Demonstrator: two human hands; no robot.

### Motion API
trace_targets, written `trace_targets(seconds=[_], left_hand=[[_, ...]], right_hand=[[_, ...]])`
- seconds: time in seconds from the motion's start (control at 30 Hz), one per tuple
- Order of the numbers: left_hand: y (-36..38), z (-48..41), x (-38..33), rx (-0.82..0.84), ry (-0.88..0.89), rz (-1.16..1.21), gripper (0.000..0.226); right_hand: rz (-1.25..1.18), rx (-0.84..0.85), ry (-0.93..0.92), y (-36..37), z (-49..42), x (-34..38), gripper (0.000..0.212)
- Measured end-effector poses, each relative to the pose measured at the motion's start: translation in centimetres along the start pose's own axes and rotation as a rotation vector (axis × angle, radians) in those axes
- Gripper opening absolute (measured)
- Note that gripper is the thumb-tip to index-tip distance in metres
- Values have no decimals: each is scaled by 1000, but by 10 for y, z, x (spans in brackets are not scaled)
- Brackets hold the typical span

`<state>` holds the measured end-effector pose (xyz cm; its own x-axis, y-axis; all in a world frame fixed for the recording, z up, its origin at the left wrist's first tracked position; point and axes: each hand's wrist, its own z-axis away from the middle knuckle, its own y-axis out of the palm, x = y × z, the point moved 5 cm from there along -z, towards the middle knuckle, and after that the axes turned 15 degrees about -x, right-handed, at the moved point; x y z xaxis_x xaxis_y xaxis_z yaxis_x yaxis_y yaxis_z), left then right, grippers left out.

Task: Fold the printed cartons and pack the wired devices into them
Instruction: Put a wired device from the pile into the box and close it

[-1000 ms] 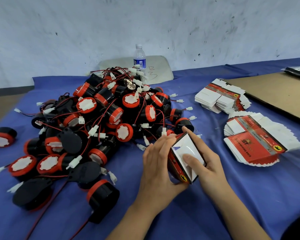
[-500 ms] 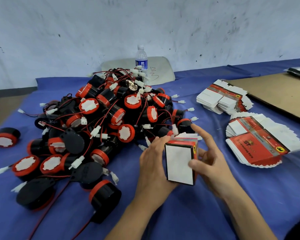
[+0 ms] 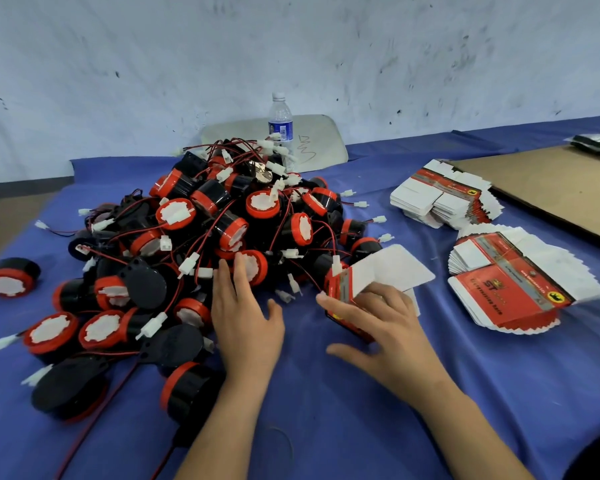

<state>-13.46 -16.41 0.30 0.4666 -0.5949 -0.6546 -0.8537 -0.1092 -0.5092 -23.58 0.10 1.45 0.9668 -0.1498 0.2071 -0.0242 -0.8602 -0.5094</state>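
Blue cloth [image 3: 326, 427] bears the carton [image 3: 340, 287], right hand [image 3: 392, 341] fingers [image 3: 378, 296] curled over it.

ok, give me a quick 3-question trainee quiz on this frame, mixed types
1. True or false: the left hand holds the folded carton.
2. What stands behind the pile of wired devices? A. water bottle B. mug C. scissors
3. How many stacks of flat cartons lie on the blue cloth?

Key: 1 false, the right hand holds it; 2 A; 3 two.
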Motion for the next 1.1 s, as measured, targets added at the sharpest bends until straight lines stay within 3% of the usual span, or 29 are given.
trace_targets(seconds=[0.2, 0.4, 0.47, 0.53, 0.67, 0.83, 1.1], left_hand=[[9, -19, 6, 26, 37, -160, 94], [12, -17, 4, -64, 72, -247, 75], [7, -16, -3, -127, 86, -111, 65], [-1, -15, -13, -183, 94, 182, 60], [-16, -2, -44, -217, 308, 587, 57], [-16, 29, -75, -173, 648, 577, 58], [-9, 40, -77, -82, 749, 558, 66]], right_hand=[[-52, -52, -100, -2, -2, 16, 48], [-205, -71, 75, -5, -2, 13, 46], [-258, -131, 181, -9, -3, 8, 46], [-273, -210, 234, -14, -3, 3, 48], [-379, -361, 318, -21, 0, -1, 56], [-496, -461, 331, -29, -1, 3, 68], [-546, -603, 273, -38, -1, 4, 75]])
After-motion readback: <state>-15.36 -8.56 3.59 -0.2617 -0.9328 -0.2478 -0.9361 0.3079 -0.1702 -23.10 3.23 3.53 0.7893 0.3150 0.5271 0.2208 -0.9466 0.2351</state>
